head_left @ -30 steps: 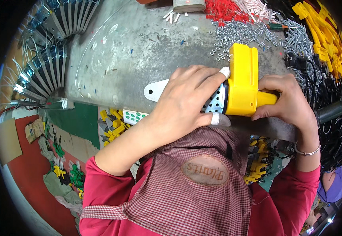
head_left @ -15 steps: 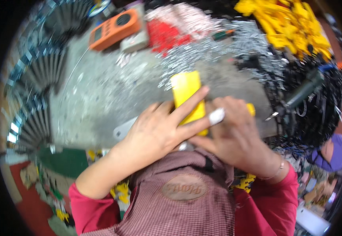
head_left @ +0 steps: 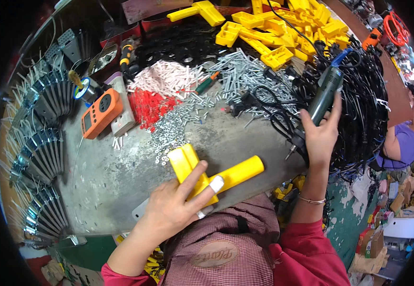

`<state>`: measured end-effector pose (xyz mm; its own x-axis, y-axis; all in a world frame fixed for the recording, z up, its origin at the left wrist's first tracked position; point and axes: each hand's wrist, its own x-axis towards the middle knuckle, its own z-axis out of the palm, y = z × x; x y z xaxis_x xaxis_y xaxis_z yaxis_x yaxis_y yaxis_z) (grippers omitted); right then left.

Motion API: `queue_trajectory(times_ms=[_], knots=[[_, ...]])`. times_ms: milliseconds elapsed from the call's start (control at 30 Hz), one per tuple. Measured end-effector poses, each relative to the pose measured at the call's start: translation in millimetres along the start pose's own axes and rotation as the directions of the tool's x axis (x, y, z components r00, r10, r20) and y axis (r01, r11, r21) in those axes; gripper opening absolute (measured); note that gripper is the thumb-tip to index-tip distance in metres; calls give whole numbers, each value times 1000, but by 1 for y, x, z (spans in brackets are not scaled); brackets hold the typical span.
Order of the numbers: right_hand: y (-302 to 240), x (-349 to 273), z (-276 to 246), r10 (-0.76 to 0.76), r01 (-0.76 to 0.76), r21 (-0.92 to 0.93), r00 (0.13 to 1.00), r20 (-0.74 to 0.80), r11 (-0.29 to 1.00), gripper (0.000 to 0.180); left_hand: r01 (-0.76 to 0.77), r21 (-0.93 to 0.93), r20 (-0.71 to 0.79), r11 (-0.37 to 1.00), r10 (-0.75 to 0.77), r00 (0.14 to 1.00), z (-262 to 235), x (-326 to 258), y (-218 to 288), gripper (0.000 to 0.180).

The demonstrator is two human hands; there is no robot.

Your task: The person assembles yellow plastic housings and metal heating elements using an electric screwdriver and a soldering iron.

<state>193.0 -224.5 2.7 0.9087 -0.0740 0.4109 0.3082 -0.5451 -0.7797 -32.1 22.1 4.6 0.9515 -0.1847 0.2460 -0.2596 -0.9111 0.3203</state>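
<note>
My left hand [head_left: 168, 207], with a white wrap on one finger, is closed over a yellow plastic handle-shaped housing [head_left: 240, 174] at the near edge of the bench. The housing's rounded handle points right, and its blocky end lies under my fingers. To the right, my right hand [head_left: 320, 143] is around the lower part of a dark green electric screwdriver [head_left: 325, 95], thumb on one side and fingers on the other. The driver slants, its bit end down towards the bench and its blue-topped end up. A metal plate [head_left: 142, 209] lies partly under my left forearm.
Loose screws [head_left: 254, 71], small nuts [head_left: 168, 136], red pieces [head_left: 152, 107] and white sleeves [head_left: 161, 78] cover the bench's middle. Yellow housings [head_left: 283, 28] are heaped behind. Black cords [head_left: 364, 95] pile up at right. An orange meter [head_left: 102, 114] stands left. Another person [head_left: 402, 140] is at far right.
My right hand has left the yellow housing and moved up and right to the electric screwdriver. The housing has turned, its handle now showing to the right. The view has shifted.
</note>
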Motion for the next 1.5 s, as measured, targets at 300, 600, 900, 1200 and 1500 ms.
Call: queue_trajectory(times_ms=[300,600,900,1200,1500], knots=[[-68,-8,-10,-142,-728,676,686,714,-115,48,-60,-110,-100,992,49,994,10,4,-12,89],[-44,-39,34,175,-504,853,835,521,-133,41,-48,-93,-100,995,39,994,17,8,-12,101],[-41,-46,45,183,-531,823,805,564,-202,37,-21,-86,-103,996,12,995,16,6,-13,93],[-22,-53,43,161,-483,865,850,501,-140,45,179,-381,-114,907,-239,964,-6,-6,-23,85],[-11,-51,39,78,-524,820,830,552,-228,42,174,-50,-83,984,-177,981,-7,-35,-64,83]])
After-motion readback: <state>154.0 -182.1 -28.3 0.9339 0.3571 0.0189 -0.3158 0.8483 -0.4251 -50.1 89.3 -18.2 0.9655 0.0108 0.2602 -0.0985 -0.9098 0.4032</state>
